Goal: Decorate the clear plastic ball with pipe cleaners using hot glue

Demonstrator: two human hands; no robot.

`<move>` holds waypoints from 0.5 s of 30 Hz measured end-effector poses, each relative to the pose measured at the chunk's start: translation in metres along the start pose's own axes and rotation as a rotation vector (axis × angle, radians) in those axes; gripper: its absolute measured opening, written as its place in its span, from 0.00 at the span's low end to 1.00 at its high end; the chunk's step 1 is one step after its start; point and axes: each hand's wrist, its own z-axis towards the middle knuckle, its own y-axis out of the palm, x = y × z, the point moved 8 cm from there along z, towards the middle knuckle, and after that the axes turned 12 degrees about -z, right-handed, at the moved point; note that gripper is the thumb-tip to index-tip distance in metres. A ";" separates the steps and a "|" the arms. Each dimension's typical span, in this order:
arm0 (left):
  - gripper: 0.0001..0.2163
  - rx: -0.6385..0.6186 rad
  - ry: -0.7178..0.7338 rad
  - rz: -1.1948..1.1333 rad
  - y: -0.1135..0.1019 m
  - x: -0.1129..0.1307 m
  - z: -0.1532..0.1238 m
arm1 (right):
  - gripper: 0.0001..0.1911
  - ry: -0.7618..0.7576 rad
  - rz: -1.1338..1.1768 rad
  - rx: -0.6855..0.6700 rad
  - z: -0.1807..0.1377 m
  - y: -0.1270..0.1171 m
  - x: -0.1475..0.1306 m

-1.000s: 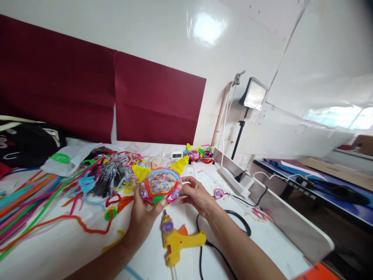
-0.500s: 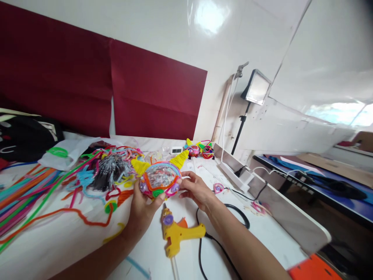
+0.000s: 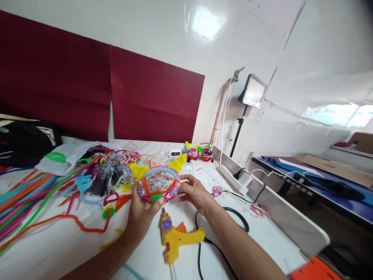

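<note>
I hold a round craft ball [image 3: 159, 182] above the white table [image 3: 58, 249]. It is clear, wrapped in coloured pipe cleaners, and has two yellow cone horns. My left hand [image 3: 140, 212] cups it from below and the left, fingers closed on it. My right hand [image 3: 194, 192] pinches its right side with thumb and fingertips. A yellow glue gun [image 3: 176, 239] lies on the table just below the ball, between my forearms, its black cord [image 3: 233, 217] looping off to the right.
Loose pipe cleaners [image 3: 43, 194] in many colours cover the table's left half. Two finished horned balls [image 3: 199, 153] stand at the back. A power strip [image 3: 233, 177], a lamp on a stand [image 3: 250, 93] and a small clock [image 3: 175, 154] are to the right and behind.
Both hands keep hold of the ball and barely shift. The camera view has wobbled slightly.
</note>
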 end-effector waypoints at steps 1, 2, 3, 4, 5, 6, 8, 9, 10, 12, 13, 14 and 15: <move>0.38 0.003 -0.003 0.003 0.000 0.000 0.000 | 0.29 -0.002 -0.002 0.002 0.000 0.000 0.000; 0.38 0.004 -0.002 0.009 0.000 0.000 0.000 | 0.29 -0.003 -0.003 0.004 0.000 -0.001 0.000; 0.38 0.003 0.001 0.015 -0.001 -0.001 0.001 | 0.29 -0.004 -0.005 0.006 0.000 -0.001 0.000; 0.39 0.005 0.007 0.017 -0.001 0.000 0.001 | 0.29 -0.004 -0.005 0.008 0.000 -0.001 0.000; 0.39 0.004 0.011 0.015 -0.001 0.000 0.001 | 0.29 -0.002 -0.005 0.010 0.001 -0.002 0.001; 0.39 0.001 0.014 0.010 -0.001 0.000 0.001 | 0.29 0.000 -0.004 0.011 0.001 -0.002 0.001; 0.38 -0.006 0.018 0.004 0.001 0.002 0.000 | 0.30 0.006 -0.001 0.011 0.001 -0.002 0.002; 0.38 -0.007 0.020 0.003 0.002 0.003 -0.001 | 0.30 0.007 0.001 0.011 0.001 -0.002 0.002; 0.38 -0.007 0.023 0.003 0.003 0.005 -0.001 | 0.30 0.007 0.002 0.010 0.000 -0.002 0.001; 0.38 0.000 0.026 0.005 0.003 0.007 -0.002 | 0.29 0.005 0.003 0.010 0.000 -0.001 0.001; 0.38 0.001 0.032 0.005 0.003 0.007 -0.003 | 0.29 0.004 0.002 0.010 -0.001 -0.001 0.000; 0.38 -0.001 0.040 0.004 0.003 0.007 -0.003 | 0.29 0.003 0.001 0.010 -0.001 -0.001 -0.001; 0.39 -0.006 0.051 0.001 0.003 0.007 -0.003 | 0.29 0.004 0.000 0.009 -0.001 -0.001 -0.001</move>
